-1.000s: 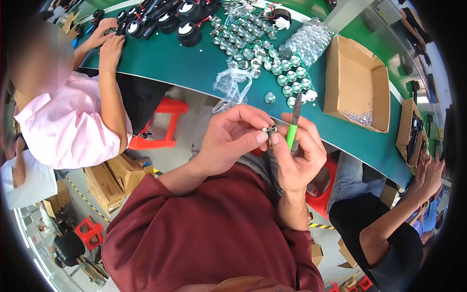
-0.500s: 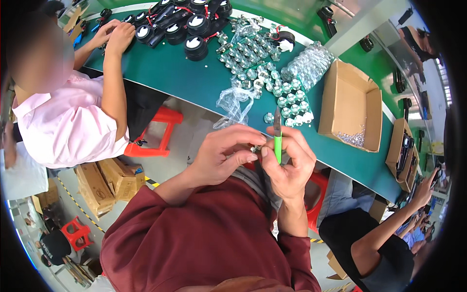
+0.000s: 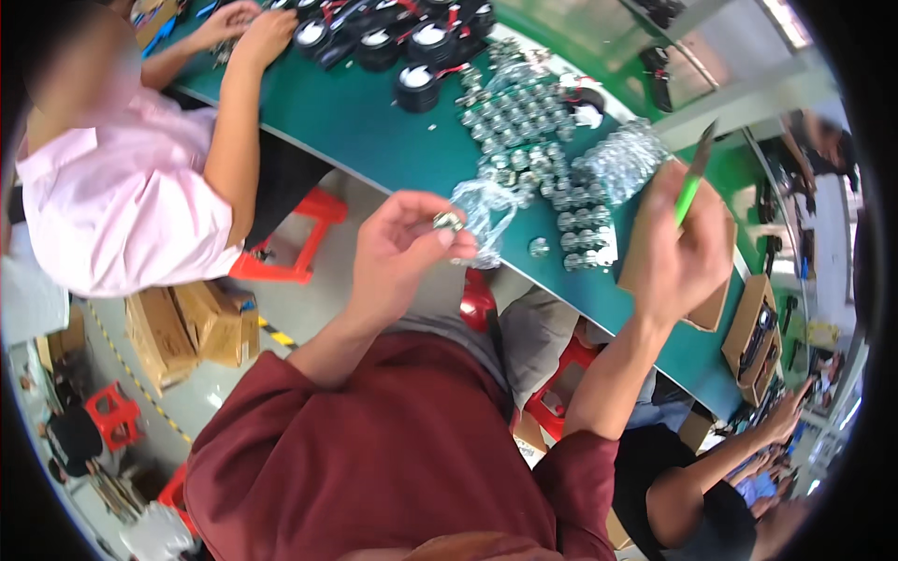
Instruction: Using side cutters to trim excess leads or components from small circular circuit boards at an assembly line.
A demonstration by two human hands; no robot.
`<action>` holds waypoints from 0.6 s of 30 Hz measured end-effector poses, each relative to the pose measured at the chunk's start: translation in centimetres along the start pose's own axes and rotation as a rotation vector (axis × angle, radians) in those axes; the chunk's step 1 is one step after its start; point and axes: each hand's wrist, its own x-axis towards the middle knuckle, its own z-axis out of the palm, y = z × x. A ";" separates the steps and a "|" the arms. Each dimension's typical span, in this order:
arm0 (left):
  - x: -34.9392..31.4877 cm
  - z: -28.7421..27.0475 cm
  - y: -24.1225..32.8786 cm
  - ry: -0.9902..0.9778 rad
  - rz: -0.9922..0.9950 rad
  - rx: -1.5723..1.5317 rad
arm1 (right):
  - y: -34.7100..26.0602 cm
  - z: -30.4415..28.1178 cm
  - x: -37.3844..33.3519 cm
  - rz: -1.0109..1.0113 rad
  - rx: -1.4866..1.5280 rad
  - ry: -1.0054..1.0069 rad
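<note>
My left hand (image 3: pixel 404 245) pinches a small shiny metallic part (image 3: pixel 449 222) between thumb and fingers, just off the table's near edge. My right hand (image 3: pixel 687 245), slightly blurred, is closed round a green-handled tool (image 3: pixel 690 192) whose dark pointed tip aims up and away. It hangs over an open cardboard box (image 3: pixel 639 254) and hides much of its inside. Between the hands, crumpled clear plastic (image 3: pixel 485 217) lies at the table edge. Beyond it several round clear-and-green parts (image 3: pixel 519 117) stand in rows, and one (image 3: pixel 539 247) lies apart from them.
A bundle of clear plastic wrap (image 3: pixel 622 161) lies beside the rows on the green table (image 3: pixel 365 150). Black round units with red wires (image 3: pixel 417 89) crowd the far left. A co-worker in pink (image 3: pixel 140 187) works at left, another in black (image 3: pixel 697 486) at right. Red stools (image 3: pixel 299 238) stand below.
My hands have parted. The right has swung right and away with the green-handled tool, from the small part to over the box. My left hand keeps the part and has moved slightly away.
</note>
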 end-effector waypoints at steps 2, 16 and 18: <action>0.2 -0.2 0.4 -0.013 -0.046 -0.138 | -0.9 0.2 -4.6 0.003 0.115 -0.142; -1.5 1.0 0.7 -0.336 0.155 -0.102 | -4.4 -1.0 -12.0 -0.141 -0.030 -0.374; -2.0 0.9 0.8 -0.337 0.145 -0.078 | -4.3 -1.2 -12.0 -0.166 -0.034 -0.380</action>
